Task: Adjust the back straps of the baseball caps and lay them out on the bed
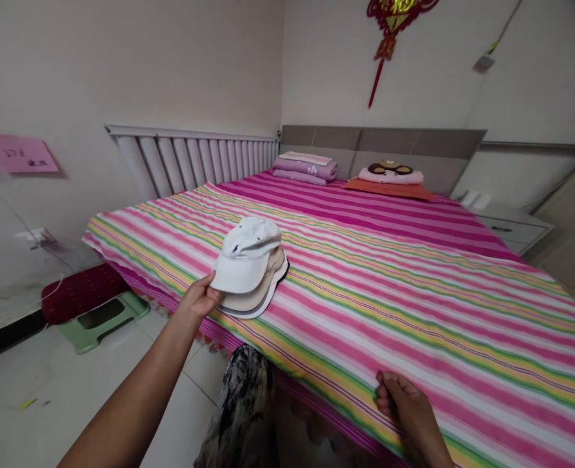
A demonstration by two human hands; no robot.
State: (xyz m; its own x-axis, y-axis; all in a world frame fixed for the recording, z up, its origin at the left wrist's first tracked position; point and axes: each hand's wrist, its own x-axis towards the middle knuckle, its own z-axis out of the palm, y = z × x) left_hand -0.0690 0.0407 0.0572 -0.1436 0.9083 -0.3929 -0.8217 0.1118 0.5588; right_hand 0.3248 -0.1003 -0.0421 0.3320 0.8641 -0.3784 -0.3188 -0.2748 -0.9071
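Observation:
A white baseball cap point(248, 253) with small dark marks lies on top of a beige cap point(248, 299). Under these shows the pale brim of another cap point(255, 313) with a dark edge. The stack sits near the front edge of the bed, on a striped sheet point(365, 312). My left hand point(202, 296) pinches the left side of the white cap's brim between thumb and fingers. At the lower right, my right hand point(404, 403) hangs over the sheet by the bed's edge, its fingers curled in with nothing visible in them.
Folded purple bedding point(306, 169) and a pink folded item point(390, 175) on an orange cloth lie near the headboard point(414, 146). A radiator point(194, 159) lines the left wall. On the floor at left stands a green stool point(102, 322) beside a dark red cushion point(85, 292).

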